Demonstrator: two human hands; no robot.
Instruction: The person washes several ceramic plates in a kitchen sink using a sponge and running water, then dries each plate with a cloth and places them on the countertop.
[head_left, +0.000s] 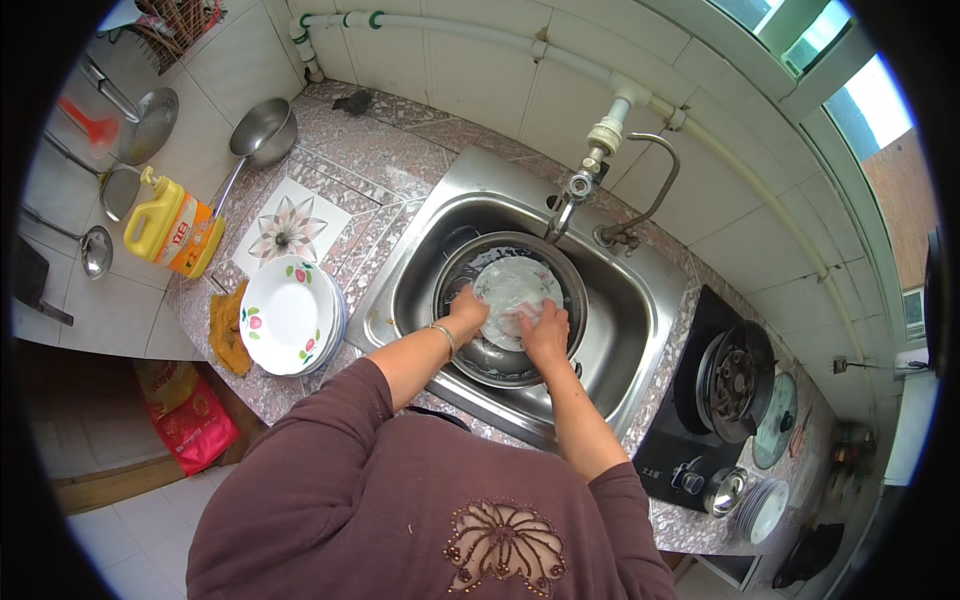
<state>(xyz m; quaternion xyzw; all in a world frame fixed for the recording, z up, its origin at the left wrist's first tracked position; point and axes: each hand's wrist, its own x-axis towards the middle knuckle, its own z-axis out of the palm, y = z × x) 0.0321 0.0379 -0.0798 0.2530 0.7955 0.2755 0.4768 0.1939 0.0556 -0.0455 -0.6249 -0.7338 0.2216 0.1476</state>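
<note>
My left hand (469, 312), with a bangle on the wrist, grips the left edge of a wet white plate (525, 281) with a faint floral pattern. My right hand (547, 334) lies over the plate's lower right part, its fingers on a pale cloth-like wad (513, 321), partly hidden and hard to make out. Whitish suds cover the plate. It is held inside a round metal basin (574, 281), which has dark liquid and foam in it. The basin stands in a stainless steel sink (626, 322), below the tap (561, 217).
Left of the sink are a stack of flowered plates (281, 319), a mustard-coloured cloth (227, 334), a yellow detergent bottle (176, 225) and a metal ladle (262, 135). A curved spout (667, 180) rises behind the sink. A black gas hob (675, 457) lies right, with more plates (765, 510) beyond.
</note>
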